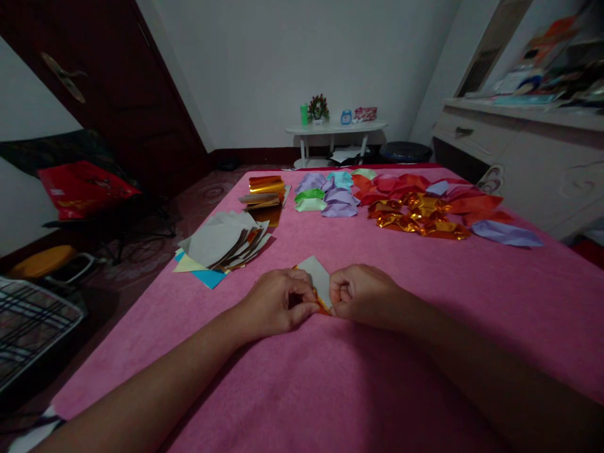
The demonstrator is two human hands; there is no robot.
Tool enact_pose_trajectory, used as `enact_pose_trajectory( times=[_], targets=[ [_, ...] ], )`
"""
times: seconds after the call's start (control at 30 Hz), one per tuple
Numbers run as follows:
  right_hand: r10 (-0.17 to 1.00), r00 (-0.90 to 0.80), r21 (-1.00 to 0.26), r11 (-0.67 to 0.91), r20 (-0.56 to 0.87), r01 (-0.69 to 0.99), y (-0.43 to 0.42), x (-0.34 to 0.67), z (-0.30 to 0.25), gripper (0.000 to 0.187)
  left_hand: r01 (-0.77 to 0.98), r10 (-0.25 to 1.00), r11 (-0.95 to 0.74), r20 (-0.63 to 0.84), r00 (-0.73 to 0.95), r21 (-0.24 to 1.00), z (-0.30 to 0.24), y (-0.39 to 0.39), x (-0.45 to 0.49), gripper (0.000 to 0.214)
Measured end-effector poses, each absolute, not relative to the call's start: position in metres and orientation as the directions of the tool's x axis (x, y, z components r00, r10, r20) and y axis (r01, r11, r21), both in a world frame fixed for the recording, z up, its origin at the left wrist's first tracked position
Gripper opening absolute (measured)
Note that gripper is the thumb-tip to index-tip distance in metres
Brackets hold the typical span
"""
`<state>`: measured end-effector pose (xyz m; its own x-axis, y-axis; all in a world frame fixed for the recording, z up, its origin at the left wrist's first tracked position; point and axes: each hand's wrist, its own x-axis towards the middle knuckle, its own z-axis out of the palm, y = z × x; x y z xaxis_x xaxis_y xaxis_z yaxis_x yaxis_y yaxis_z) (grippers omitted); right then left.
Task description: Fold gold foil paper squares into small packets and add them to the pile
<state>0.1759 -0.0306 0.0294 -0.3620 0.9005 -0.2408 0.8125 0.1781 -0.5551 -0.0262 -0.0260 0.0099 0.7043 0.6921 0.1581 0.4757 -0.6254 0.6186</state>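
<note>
Evidently a fold is being worked in a foil-faced paper sheet, which lies between the two hands, on or just above the pink-covered bench. The left hand has its grip nearly closed, thumb and fingertips coming together on a narrow gold fold at the sheet's near edge; the right hand is curled into a loose fist against the opposite edge. To fold well here, I would line up the edges before pressing, let the left grip pin the turned part, and run the crease outward with light, even pressure, since foil takes stray wrinkles easily and shows them. Much of this is hard to make out: the right thumb is mostly hidden, so I cannot tell how firmly that grip pinches, and the sheet's side corners vanish behind the fingers. Beyond the left grip, a pile of grey-backed sheets covers most of a blue sheet, and farther off some gold foil sheets overlap too closely to count. Beyond the right grip, the gold folded pieces and red folded pieces crowd together, hiding one another's edges; past both hands, lavender folded pieces do likewise in dim light.
</note>
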Motion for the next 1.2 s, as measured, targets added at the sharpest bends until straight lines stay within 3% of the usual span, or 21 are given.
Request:
enact_pose_trajectory(
  times=[0.47,0.9,1.07,1.2],
  targets=[
    [0.898,-0.357,-0.558,0.163,-0.259,0.814,-0.033,0.175,0.031,0.005,0.628,0.83,-0.494,0.11,0.547,0.602,0.009,-0.029,-0.019,0.007],
    [0.874,-0.433,-0.605,0.225,-0.221,0.764,-0.032,0.178,0.027,0.022,0.536,0.76,-0.512,0.064,0.646,0.671,0.006,-0.023,-0.024,0.014],
    [0.892,-0.398,-0.534,0.235,-0.213,0.812,-0.035,0.173,0.033,0.026,0.639,0.806,-0.52,0.078,0.587,0.567,0.008,-0.027,-0.018,0.002],
    [0.898,-0.377,-0.504,0.224,-0.226,0.834,-0.036,0.171,0.034,0.022,0.725,0.845,-0.498,0.08,0.528,0.475,0.01,-0.032,-0.013,0.008]
  ],
)
